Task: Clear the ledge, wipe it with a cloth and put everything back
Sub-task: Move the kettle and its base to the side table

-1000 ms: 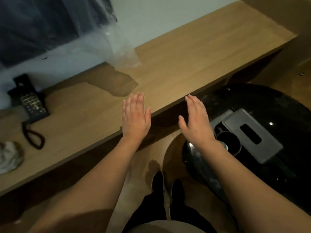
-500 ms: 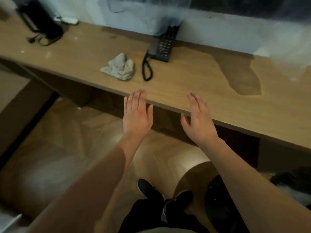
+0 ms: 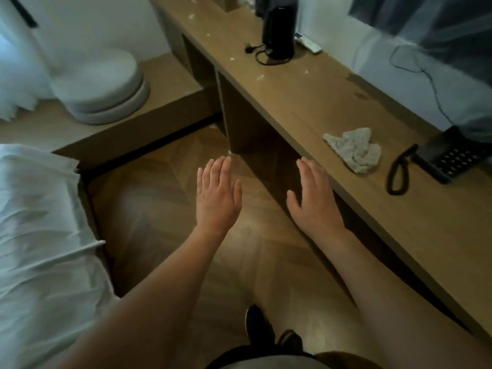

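Observation:
A long wooden ledge (image 3: 314, 102) runs from the far middle to the near right. On it lie a crumpled grey cloth (image 3: 355, 150), a black corded telephone (image 3: 447, 158) at the right and a tall black kettle-like appliance (image 3: 278, 27) with its cord at the far end. A white remote-like item (image 3: 310, 43) lies beside the appliance. My left hand (image 3: 217, 194) hovers flat over the floor, holding nothing. My right hand (image 3: 314, 198) is held flat beside the ledge's front edge, left of the cloth, and it too holds nothing.
A bed with white sheets (image 3: 40, 235) fills the left side. A round white cushioned seat (image 3: 103, 86) sits on a low wooden platform at the far left. White specks dot the far ledge. Wooden floor lies between bed and ledge; my shoes (image 3: 266, 331) are below.
The view has swung left along the ledge: the cloth and telephone have shifted to the right, and the bed and the black appliance have come into view. Both hands stay flat and empty.

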Motion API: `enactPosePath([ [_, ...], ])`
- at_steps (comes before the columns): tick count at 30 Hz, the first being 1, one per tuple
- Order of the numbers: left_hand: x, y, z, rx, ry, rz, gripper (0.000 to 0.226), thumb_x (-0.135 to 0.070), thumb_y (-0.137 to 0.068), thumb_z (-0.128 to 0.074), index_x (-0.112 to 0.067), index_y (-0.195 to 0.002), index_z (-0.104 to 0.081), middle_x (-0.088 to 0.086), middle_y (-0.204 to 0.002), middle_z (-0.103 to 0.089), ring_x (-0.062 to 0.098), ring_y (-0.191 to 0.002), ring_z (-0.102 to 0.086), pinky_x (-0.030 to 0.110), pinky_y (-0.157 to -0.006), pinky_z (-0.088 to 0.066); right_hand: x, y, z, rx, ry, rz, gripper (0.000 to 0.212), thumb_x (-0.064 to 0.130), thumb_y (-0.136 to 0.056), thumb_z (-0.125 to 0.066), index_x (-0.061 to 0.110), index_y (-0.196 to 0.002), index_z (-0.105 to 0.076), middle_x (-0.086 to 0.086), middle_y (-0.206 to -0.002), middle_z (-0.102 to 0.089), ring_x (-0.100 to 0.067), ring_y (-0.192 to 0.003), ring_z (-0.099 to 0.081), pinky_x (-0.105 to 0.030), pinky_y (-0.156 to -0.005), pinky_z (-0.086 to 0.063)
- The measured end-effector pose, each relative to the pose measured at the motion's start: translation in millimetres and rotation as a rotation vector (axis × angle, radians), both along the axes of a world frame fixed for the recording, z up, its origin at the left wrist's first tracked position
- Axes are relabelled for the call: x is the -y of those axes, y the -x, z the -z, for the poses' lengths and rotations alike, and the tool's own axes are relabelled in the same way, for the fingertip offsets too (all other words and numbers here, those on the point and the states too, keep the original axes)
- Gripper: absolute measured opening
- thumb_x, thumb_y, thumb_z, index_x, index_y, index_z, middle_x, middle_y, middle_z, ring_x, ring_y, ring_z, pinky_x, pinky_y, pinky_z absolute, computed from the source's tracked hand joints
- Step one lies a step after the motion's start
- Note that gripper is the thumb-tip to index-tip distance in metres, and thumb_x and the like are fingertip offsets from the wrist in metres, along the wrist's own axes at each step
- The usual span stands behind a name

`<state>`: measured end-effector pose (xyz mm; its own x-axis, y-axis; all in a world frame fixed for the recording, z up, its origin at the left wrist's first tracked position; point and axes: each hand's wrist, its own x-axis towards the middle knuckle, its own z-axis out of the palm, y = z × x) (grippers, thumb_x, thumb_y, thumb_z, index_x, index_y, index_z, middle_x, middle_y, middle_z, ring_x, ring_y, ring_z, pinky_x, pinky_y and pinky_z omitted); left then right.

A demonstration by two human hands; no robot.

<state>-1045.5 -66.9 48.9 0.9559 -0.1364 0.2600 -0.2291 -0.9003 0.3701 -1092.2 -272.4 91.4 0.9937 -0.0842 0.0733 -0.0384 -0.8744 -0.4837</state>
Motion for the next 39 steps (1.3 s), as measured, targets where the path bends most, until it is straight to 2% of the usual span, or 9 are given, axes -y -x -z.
enactPosePath([
  [7,-87,-44,-13,0.035,0.015,-0.227,0.056,-0.035,-0.104,-0.045,-0.012,-0.153,-0.033,0.009,-0.156,-0.036,0.027,-0.150,-0.026,0.050,-0.126,-0.014,-81,-85,-8,0.042,-0.020,-0.209,0.064,0.027,-0.099,-0.052,0.015,-0.155,-0.025,-0.003,-0.161,-0.024,-0.018,-0.150,-0.016,-0.041,-0.123,-0.020],
  [13,-131,-104,-12,0.036,0.000,-0.322,0.055,-0.034,-0.104,-0.044,-0.010,-0.153,-0.034,0.011,-0.156,-0.037,0.028,-0.150,-0.027,0.048,-0.127,-0.012,-123,-165,3,0.040,-0.024,-0.324,0.064,0.027,-0.099,-0.052,0.014,-0.155,-0.024,-0.003,-0.161,-0.024,-0.018,-0.151,-0.016,-0.039,-0.124,-0.017],
  [17,-149,-167,-11,0.055,-0.013,-0.361,0.054,-0.033,-0.105,-0.044,-0.009,-0.153,-0.035,0.011,-0.156,-0.038,0.028,-0.150,-0.027,0.050,-0.126,-0.015,-139,-238,10,0.051,-0.037,-0.367,0.064,0.027,-0.098,-0.051,0.015,-0.155,-0.023,-0.003,-0.161,-0.024,-0.017,-0.151,-0.015,-0.036,-0.124,-0.012],
  [22,-166,-251,-33,0.111,-0.040,-0.398,0.056,-0.036,-0.102,-0.039,-0.008,-0.150,-0.041,0.012,-0.152,-0.043,0.030,-0.147,-0.033,0.053,-0.124,-0.020,-156,-330,-4,0.059,-0.077,-0.418,0.064,0.025,-0.098,-0.053,0.013,-0.155,-0.024,-0.003,-0.161,-0.024,-0.016,-0.151,-0.014,-0.038,-0.124,-0.015],
  [28,-187,-332,-56,0.149,-0.069,-0.437,0.053,-0.032,-0.103,-0.046,-0.008,-0.151,-0.039,0.011,-0.153,-0.041,0.029,-0.147,-0.032,0.051,-0.125,-0.016,-182,-417,-21,0.081,-0.081,-0.466,0.066,0.025,-0.098,-0.054,0.013,-0.156,-0.023,-0.004,-0.161,-0.024,-0.016,-0.151,-0.014,-0.037,-0.124,-0.013],
  [35,-207,-418,-43,0.142,-0.063,-0.438,0.052,-0.029,-0.103,-0.050,-0.008,-0.150,-0.041,0.011,-0.152,-0.043,0.028,-0.146,-0.034,0.051,-0.125,-0.019,-206,-509,-13,0.089,-0.062,-0.474,0.064,0.024,-0.097,-0.056,0.012,-0.154,-0.029,-0.004,-0.159,-0.029,-0.017,-0.150,-0.019,-0.040,-0.123,-0.021],
  [39,-232,-476,-31,0.153,-0.052,-0.442,0.052,-0.028,-0.103,-0.051,-0.007,-0.150,-0.042,0.012,-0.151,-0.045,0.029,-0.144,-0.036,0.051,-0.124,-0.021,-227,-566,-8,0.074,-0.044,-0.492,0.064,0.024,-0.098,-0.053,0.013,-0.156,-0.026,-0.002,-0.161,-0.026,-0.015,-0.151,-0.015,-0.038,-0.124,-0.016],
])
